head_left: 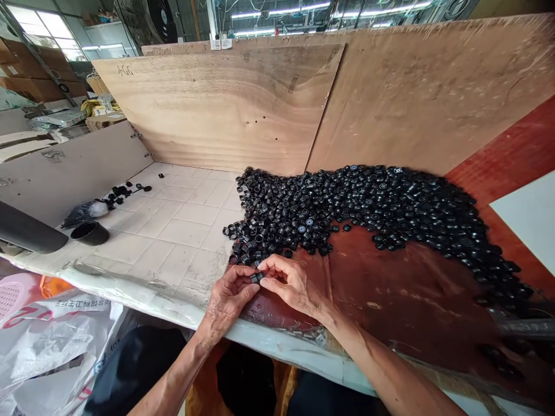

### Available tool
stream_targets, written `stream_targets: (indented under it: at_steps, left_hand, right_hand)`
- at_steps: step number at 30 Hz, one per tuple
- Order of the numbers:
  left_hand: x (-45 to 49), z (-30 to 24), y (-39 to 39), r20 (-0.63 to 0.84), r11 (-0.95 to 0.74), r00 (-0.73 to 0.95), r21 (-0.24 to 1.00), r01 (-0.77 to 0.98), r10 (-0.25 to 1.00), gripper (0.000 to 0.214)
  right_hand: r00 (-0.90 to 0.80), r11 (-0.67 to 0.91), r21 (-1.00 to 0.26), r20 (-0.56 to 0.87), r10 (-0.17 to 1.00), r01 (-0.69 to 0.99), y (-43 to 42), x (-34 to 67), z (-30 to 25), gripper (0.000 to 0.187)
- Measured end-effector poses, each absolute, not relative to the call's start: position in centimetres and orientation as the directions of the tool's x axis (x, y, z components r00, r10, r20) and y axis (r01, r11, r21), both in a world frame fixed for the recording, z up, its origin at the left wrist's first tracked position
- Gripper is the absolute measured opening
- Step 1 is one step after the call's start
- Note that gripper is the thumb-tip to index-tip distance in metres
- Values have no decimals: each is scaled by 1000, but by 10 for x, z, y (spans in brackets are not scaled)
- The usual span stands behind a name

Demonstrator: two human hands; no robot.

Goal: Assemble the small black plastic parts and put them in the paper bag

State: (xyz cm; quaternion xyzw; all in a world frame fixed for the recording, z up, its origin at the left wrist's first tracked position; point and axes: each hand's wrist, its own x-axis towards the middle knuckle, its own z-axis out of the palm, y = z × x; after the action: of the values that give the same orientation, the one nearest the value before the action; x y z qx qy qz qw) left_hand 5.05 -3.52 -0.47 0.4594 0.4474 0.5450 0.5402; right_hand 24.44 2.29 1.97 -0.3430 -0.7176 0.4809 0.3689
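Between both hands is a small black plastic cap (pixel 256 278), held just above the near edge of the table. My left hand (pixel 229 293) grips its left side with thumb and fingers closed. From the right, my right hand (pixel 291 284) pinches the same part between thumb and forefinger. The fingers cover much of it, so its exact shape is partly hidden. Right behind the hands lies a large heap of similar black plastic parts (pixel 299 211), some ring-like and some with capped ends, spreading far to the right.
Upright wooden boards (pixel 243 104) wall off the table's back. At left on the pale tiled surface (pixel 186 231) stand a black cup-like piece (pixel 90 233), a dark tube (pixel 30 228) and a black plastic bag (pixel 80 214). White plastic bags (pixel 56 346) sit below the padded front edge (pixel 151 306).
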Motion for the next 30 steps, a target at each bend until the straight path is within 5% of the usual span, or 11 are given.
stream_targets:
  at_steps: [10, 18, 24, 30]
  left_hand:
    - [47, -10, -37, 190, -189, -3, 978, 86, 982, 22]
    - [47, -13, -36, 204, -201, -26, 977, 77, 979, 21]
    - [46, -10, -37, 233, -233, 21, 968, 96, 972, 18]
    - [48, -7, -38, 189, -190, 23, 979, 67, 982, 21]
  right_hand:
    - [-522, 431, -873, 264, 811, 229, 20, 244, 17, 9]
    - [-592, 564, -802, 361, 721, 198, 24, 248, 9, 9]
    - [-548, 662, -684, 441, 710, 307, 25, 242, 3, 37]
    - [-534, 630, -727, 430, 728, 273, 19, 243, 13, 13]
